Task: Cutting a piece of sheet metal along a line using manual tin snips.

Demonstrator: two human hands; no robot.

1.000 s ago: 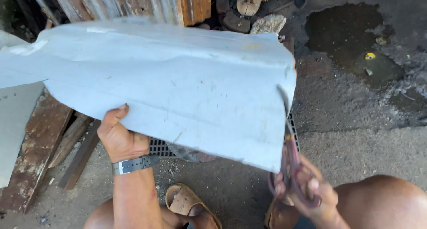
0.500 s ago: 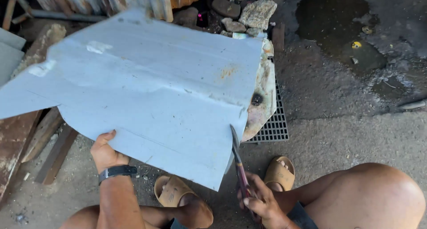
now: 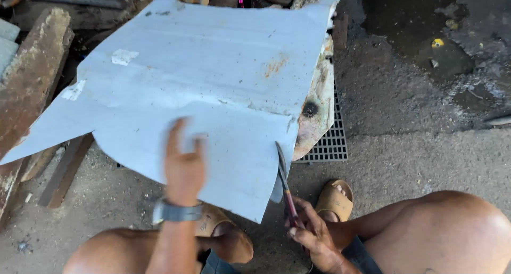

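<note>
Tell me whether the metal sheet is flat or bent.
Bent: the grey metal sheet shows a crease across its middle, and its near part angles down.

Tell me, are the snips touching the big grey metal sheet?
Touching. The head view shows the tin snips, held in the right hand, with their blades closing on the edge of the grey metal sheet, at a cut.

Daylight, bright and even on the pale blue-grey bent metal sheet (image 3: 202, 93); mild glare at its upper right edge. Upper left of frame darker, shaded. Left hand (image 3: 183, 165) motion-blurred at centre. Concrete ground (image 3: 415, 151) sharp; dark wet patch (image 3: 420, 23) upper right underexposed.
</note>
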